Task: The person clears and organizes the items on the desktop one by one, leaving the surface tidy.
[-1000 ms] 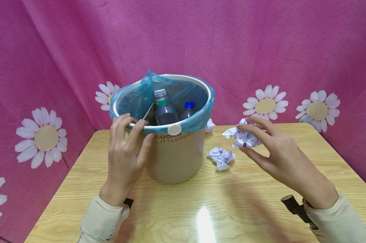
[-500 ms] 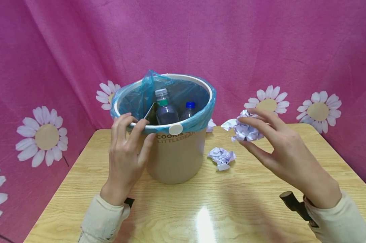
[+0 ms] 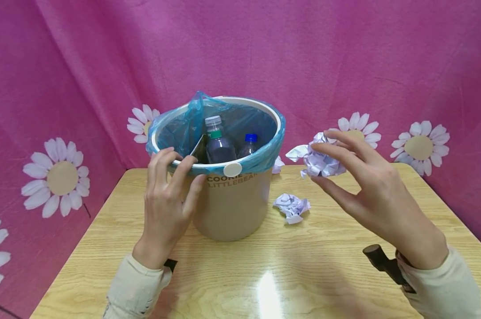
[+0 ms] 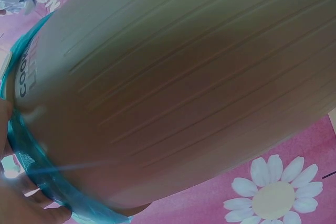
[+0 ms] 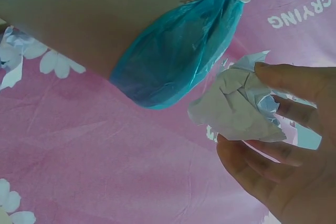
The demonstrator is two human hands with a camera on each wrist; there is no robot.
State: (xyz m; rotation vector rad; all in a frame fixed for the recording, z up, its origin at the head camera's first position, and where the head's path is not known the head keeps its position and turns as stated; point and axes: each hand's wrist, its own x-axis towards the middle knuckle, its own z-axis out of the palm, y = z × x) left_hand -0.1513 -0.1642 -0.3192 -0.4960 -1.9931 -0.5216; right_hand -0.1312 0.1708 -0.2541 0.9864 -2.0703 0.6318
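A beige trash bin (image 3: 234, 208), lined with a blue plastic bag (image 3: 278, 146), stands on the table. My left hand (image 3: 166, 204) grips its white rim at the front left, fingers hooked over the edge and thumb outside. In the left wrist view those fingers (image 4: 31, 203) hold the liner edge. To the right of the bin, above the table, my right hand (image 3: 368, 190) pinches a crumpled paper ball (image 3: 322, 161) between thumb and fingers. The right wrist view has the same paper ball (image 5: 239, 103) beside the bag-covered rim, apart from it.
Inside the bin are a bottle with a clear cap (image 3: 220, 146), a blue-capped bottle (image 3: 249, 146) and a dark flat piece (image 3: 201, 150). Another crumpled paper (image 3: 292, 208) lies right of the bin, and a further paper piece (image 3: 278, 165) shows behind it. Pink floral cloth (image 3: 304, 53) surrounds the table.
My right hand has lifted the paper ball somewhat higher above the table. The left hand keeps its hold on the rim, and the bin has barely shifted in view.
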